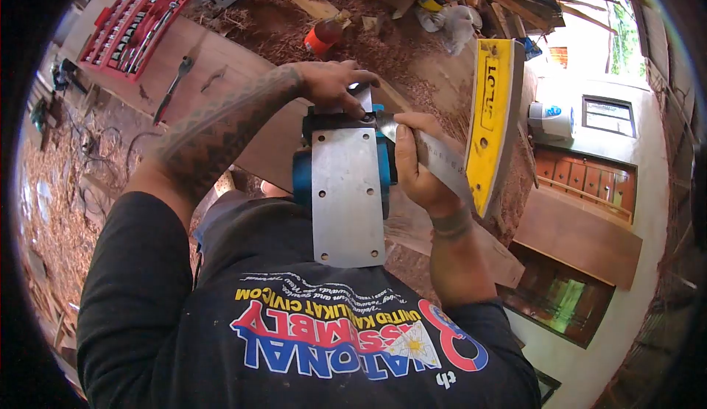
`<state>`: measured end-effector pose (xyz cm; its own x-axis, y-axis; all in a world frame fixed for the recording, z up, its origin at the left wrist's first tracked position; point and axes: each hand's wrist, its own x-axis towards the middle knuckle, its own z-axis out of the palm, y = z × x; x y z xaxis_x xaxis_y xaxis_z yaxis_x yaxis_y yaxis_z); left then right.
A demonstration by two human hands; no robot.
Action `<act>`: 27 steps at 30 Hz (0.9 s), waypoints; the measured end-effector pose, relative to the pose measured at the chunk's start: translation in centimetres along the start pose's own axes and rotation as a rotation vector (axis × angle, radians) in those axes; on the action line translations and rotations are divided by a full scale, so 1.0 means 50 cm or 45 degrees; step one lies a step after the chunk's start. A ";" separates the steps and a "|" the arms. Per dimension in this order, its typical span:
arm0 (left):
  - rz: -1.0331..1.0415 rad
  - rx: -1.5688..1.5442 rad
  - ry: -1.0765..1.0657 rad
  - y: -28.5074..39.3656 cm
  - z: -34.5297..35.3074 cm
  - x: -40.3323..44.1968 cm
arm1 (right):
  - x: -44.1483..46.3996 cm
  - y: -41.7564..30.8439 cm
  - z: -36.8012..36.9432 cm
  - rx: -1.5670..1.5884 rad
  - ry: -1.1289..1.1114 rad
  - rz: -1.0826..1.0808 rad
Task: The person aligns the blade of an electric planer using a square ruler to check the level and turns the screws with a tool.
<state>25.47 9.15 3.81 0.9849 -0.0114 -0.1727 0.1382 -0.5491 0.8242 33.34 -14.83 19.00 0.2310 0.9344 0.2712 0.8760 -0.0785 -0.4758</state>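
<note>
An electric planer (384, 166) with a teal body lies upside down in front of me, its bare metal sole plate (346, 195) facing up. My left hand (331, 89) is closed around the planer's front end, thumb and finger near the dark cutter drum and the shiny front plate. My right hand (423, 166) pinches a thin steel ruler (442, 160) between thumb and fingers. One end of the ruler rests at the cutter slot; the other slants down past my wrist. Whether its tip touches the blade, I cannot tell.
On a wooden board at left lie a red socket set case (136, 30) and a ratchet wrench (174, 89). A yellow level marked LOTUS (487, 122) stands at right. Beyond are a bottle with an orange label (322, 37), scrap wood (515, 0) and shavings.
</note>
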 end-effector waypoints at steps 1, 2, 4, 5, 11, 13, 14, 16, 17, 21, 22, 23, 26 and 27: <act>0.012 0.006 0.010 -0.003 0.003 0.002 | 0.003 0.000 0.008 0.039 0.039 -0.052; 0.024 0.013 0.021 -0.009 0.006 0.006 | 0.003 -0.001 0.007 0.008 0.037 -0.076; 0.038 0.020 0.033 -0.013 0.006 0.007 | 0.006 -0.005 0.005 -0.050 0.030 -0.130; 0.040 0.020 0.030 -0.014 0.007 0.007 | 0.007 -0.002 0.012 0.001 0.045 -0.140; 0.043 0.004 0.021 -0.014 0.006 0.015 | 0.006 -0.019 0.016 -0.040 -0.032 -0.034; 0.043 -0.006 0.021 -0.010 0.004 0.010 | 0.004 -0.011 0.020 0.007 0.016 -0.075; 0.035 -0.004 0.029 -0.008 0.005 0.006 | 0.002 -0.006 0.021 0.029 0.041 -0.093; 0.027 0.004 0.034 -0.005 0.006 0.004 | 0.005 0.001 0.023 0.020 0.061 -0.095; 0.026 0.009 0.032 -0.005 0.007 0.006 | 0.008 0.004 0.024 0.017 0.071 -0.101; 0.029 -0.023 0.019 -0.012 0.006 0.009 | 0.008 -0.003 0.008 -0.106 0.069 -0.157; 0.031 -0.022 0.022 -0.014 0.007 0.009 | 0.001 -0.020 0.001 0.012 0.025 0.047; 0.035 -0.019 0.025 -0.014 0.008 0.011 | 0.005 -0.023 -0.002 -0.002 0.021 0.021; 0.030 -0.003 0.027 -0.011 0.008 0.012 | 0.008 -0.018 0.001 -0.033 0.019 -0.046; 0.024 0.002 0.028 -0.011 0.008 0.012 | 0.008 -0.015 0.007 -0.040 0.019 -0.068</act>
<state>25.95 9.12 3.04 0.9894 -0.0038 -0.1452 0.1192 -0.5502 0.8265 32.64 -14.27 19.19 0.1896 0.9324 0.3078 0.9000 -0.0396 -0.4341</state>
